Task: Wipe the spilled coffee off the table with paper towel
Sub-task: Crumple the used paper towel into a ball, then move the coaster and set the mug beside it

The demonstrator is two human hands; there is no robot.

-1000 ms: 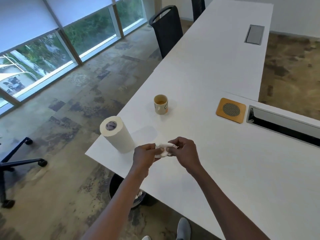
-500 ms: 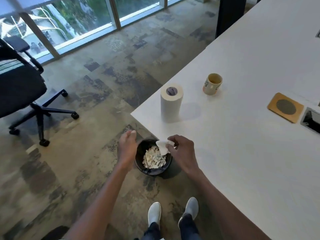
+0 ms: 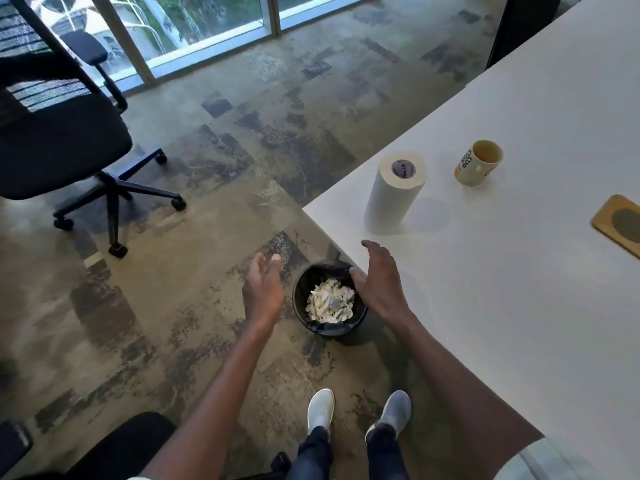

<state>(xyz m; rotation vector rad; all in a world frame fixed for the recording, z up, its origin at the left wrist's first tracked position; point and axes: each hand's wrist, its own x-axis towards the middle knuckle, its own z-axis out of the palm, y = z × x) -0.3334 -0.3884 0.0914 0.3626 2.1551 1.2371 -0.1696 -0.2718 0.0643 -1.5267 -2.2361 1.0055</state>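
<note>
A black waste bin [image 3: 298, 299] stands on the floor by the table's corner, filled with crumpled used paper towels [image 3: 330, 305]. My left hand [image 3: 263, 289] hovers open just left of the bin, holding nothing. My right hand [image 3: 379, 282] hangs open over the bin's right rim, also empty. A paper towel roll [image 3: 394, 197] stands upright near the corner of the white table [image 3: 519, 306]. A cream coffee mug [image 3: 479, 162] stands behind the roll. No spill shows on the tabletop.
A wooden coaster [image 3: 620, 221] lies at the right edge of view. A black office chair [image 3: 59, 133] stands on the carpet at left, another dark seat [image 3: 117, 448] at the bottom. My two shoes [image 3: 356, 410] are below the bin.
Both hands carried the wadded towel from the table to the bin. The wad has left my right hand, which is now open. The view has swung down and left.
</note>
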